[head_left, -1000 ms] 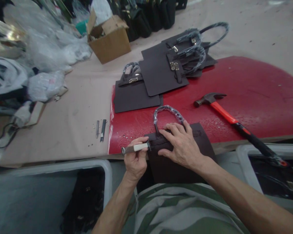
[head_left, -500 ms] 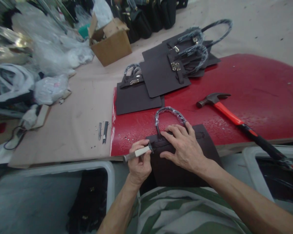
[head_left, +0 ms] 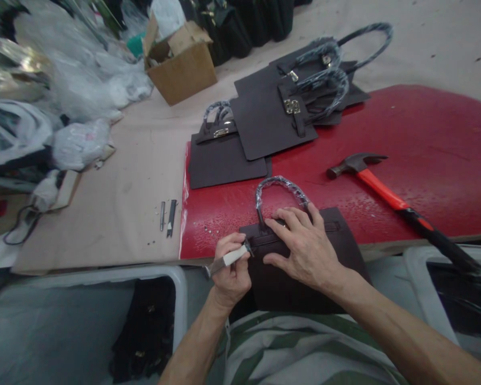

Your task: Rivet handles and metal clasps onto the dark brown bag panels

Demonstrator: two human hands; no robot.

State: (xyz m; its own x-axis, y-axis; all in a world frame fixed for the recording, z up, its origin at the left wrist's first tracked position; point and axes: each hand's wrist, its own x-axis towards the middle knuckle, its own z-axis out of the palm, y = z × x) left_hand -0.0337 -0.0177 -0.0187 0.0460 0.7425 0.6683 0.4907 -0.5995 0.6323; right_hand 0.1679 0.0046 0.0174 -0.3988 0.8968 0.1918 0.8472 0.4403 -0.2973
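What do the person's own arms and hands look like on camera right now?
The left hand and right hand are bare, without gloves; I see no rings. The left forearm and right forearm show no sleeve, watch, cable or marking. Between them is a garment in broad green and pale grey bands.

left fingers (head_left: pixel 227 247) curled, pinching | right fingers (head_left: pixel 279 230) spread, lightly bent | forearms (head_left: pixel 401 322) bare

We're counting one white-banded metal tool (head_left: pixel 232 256), two slim dark metal bars (head_left: pixel 171 218), one red-and-black-handled claw hammer (head_left: pixel 385 191), one brown cardboard box (head_left: pixel 187 75).
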